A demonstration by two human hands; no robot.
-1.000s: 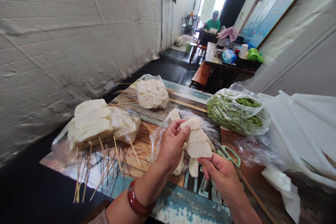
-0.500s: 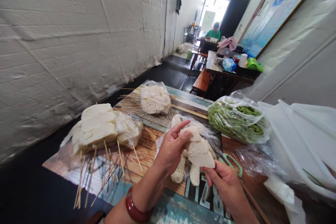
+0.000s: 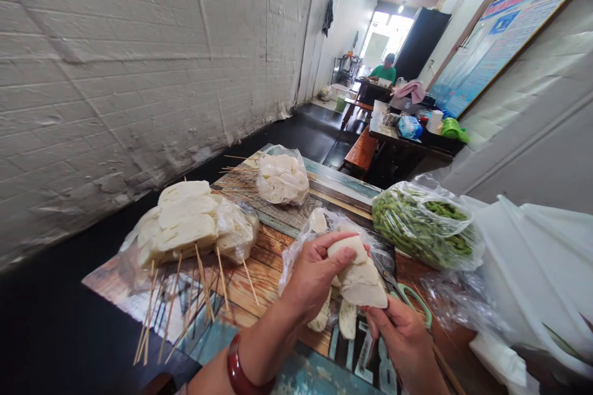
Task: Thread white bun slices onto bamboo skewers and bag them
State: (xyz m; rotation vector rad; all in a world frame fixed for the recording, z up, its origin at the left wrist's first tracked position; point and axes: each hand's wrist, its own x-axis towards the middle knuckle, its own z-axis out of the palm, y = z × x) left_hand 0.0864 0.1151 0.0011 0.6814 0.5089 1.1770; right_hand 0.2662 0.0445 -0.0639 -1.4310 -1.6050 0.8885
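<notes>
Narrow room, white brick wall on my left; painted wooden table [image 3: 273, 259], cluttered.

Risk, as I judge it: the soft white slices [image 3: 359, 271] could split or slide off if pressed too hard, and loose pieces lie just below them.

Left hand [image 3: 315, 274]: fingers curled, thumb and forefinger pinching the top slice of the stack, above the open plastic bag [image 3: 301, 247].

Right hand [image 3: 403, 336]: closed under the lowest slice, apparently gripping a skewer; I cannot tell for sure.

Nearby: finished skewers [image 3: 185, 228] left, bagged slices [image 3: 282, 179] beyond, bag of green beans [image 3: 421, 228] right, scissors [image 3: 412, 299] just beside the right hand.
</notes>
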